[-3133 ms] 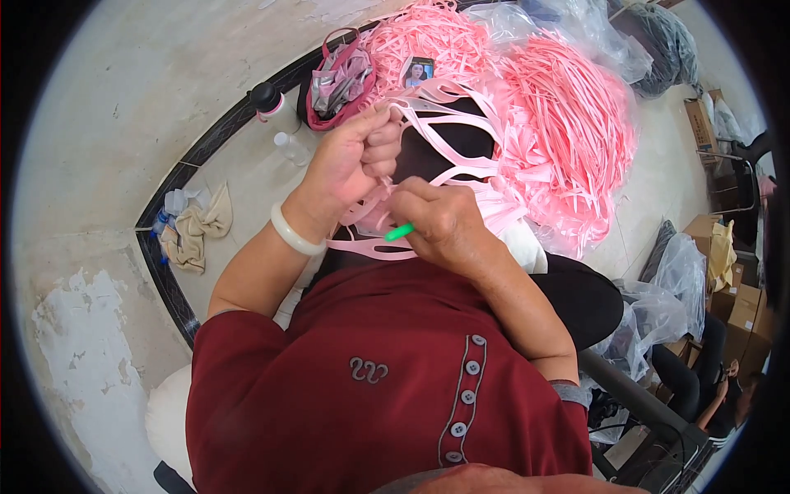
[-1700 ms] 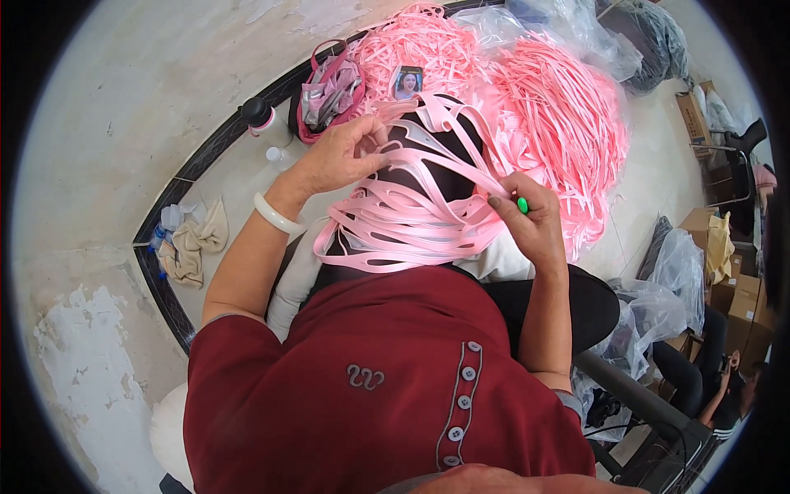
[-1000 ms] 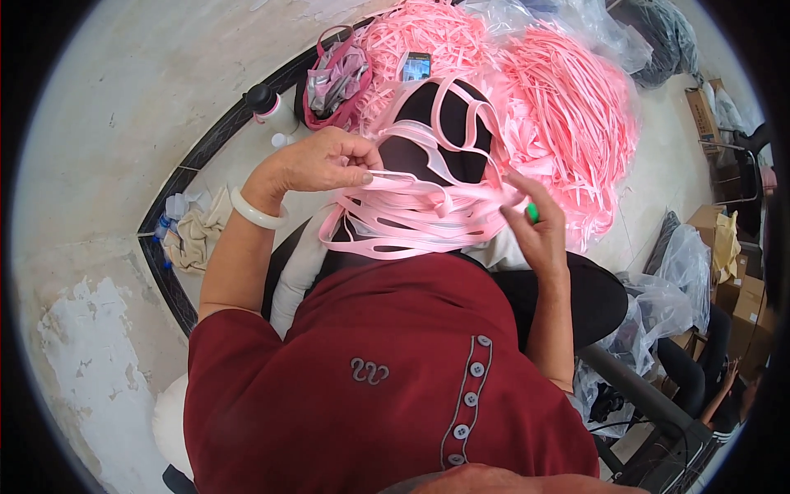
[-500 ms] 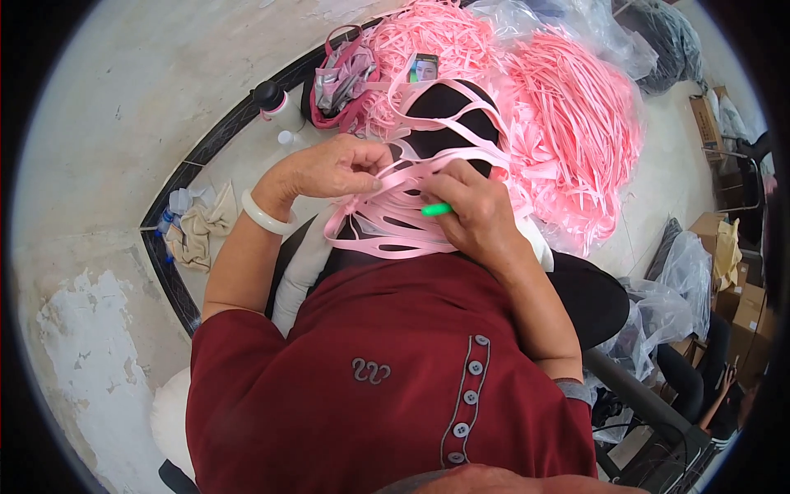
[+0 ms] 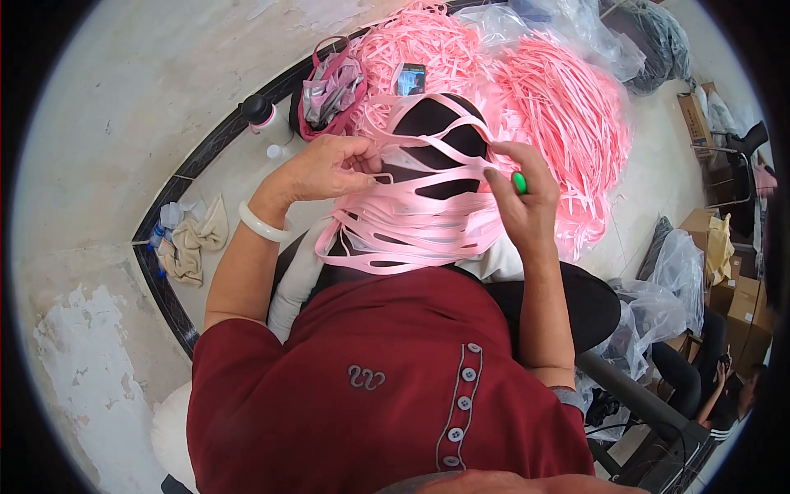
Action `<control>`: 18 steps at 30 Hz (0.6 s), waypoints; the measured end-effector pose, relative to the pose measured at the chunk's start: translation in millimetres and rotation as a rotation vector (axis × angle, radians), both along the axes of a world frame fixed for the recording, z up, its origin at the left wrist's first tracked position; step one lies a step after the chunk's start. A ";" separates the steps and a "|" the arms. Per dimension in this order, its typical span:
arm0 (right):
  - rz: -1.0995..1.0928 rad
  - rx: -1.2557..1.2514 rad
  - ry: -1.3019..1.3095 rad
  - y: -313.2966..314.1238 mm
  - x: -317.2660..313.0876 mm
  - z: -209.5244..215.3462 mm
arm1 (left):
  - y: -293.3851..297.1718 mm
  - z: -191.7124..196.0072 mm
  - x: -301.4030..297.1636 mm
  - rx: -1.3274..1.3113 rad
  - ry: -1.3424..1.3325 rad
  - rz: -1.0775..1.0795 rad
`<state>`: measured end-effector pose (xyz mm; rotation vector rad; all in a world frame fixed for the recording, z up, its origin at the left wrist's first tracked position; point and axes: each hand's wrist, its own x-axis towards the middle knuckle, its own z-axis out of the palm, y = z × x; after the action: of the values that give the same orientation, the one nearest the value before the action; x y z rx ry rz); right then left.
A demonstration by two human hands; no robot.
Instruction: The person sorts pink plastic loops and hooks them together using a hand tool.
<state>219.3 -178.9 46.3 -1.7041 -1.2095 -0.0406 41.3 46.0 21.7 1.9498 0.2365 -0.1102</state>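
Pink straps [image 5: 411, 216], joined in open loops, lie in layers across my lap over dark cloth. My left hand [image 5: 333, 167] pinches the left edge of one strap, and a thin pale loop shows just beyond the fingertips. At the right edge of the same straps, my right hand [image 5: 527, 191] has its thumb and index finger apart at the pink band. A small green-ended tool [image 5: 518, 183] is tucked in that hand's curled fingers; the rest of it is hidden.
Ahead lie heaps of loose pink straps [image 5: 568, 123] with a phone [image 5: 411, 79] on them. A pink bag [image 5: 332, 90], a bottle [image 5: 265, 115] and a cream cloth [image 5: 193, 247] line the left wall. Cardboard boxes [image 5: 745, 309], plastic bags [image 5: 650, 317] and another person are at right.
My right hand has moved right, away from my left hand, to the straps' right edge. The green tool now shows end-on. The straps between my hands are spread wider.
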 end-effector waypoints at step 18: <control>0.104 -0.033 -0.067 2.2 1.6 -14.9 | -16.0 -19.6 26.5 -0.643 0.019 0.489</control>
<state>220.9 -176.7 31.4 -1.6774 -1.3531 -0.0146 67.8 30.0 2.0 1.2136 0.6033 0.1082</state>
